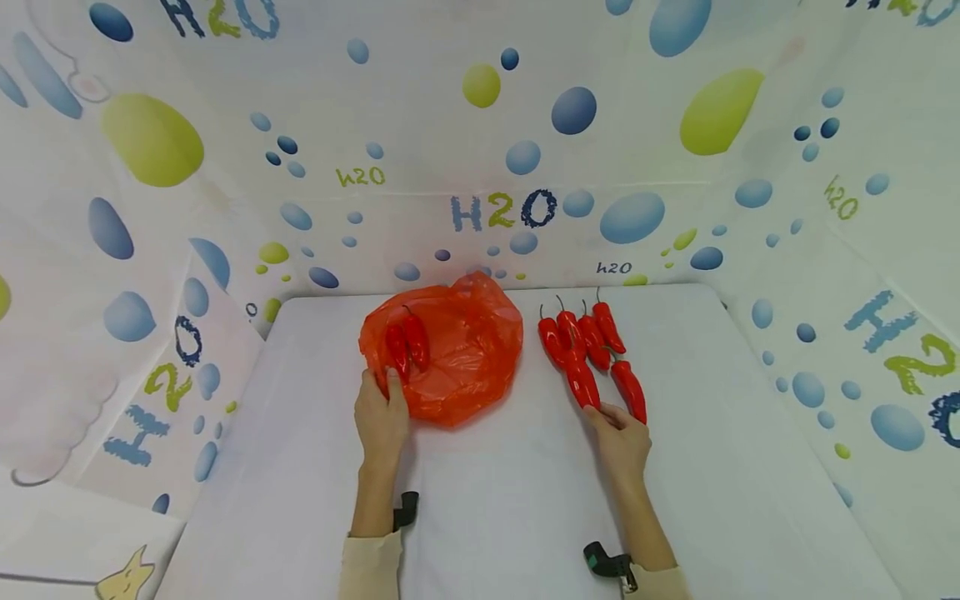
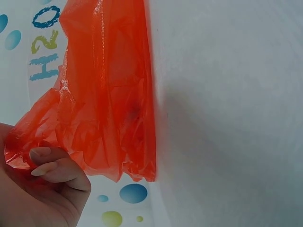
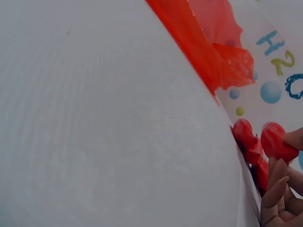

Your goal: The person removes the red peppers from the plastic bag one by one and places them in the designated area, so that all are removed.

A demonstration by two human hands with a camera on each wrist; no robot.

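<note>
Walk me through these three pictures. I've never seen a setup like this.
There is no machine here: a person works with two bare hands. The wide picture comes from a camera worn on the head, looking forward and down. The other two come from small black wrist cameras, each watching its own hand.

On the flat white tabletop lie an open, crinkled red-orange plastic bag and, to its right, a group of glossy, long red chili peppers. Two more such peppers lie in the bag.

The left hand holds the bag's edge; the right hand pinches the near end of one pepper.
</note>
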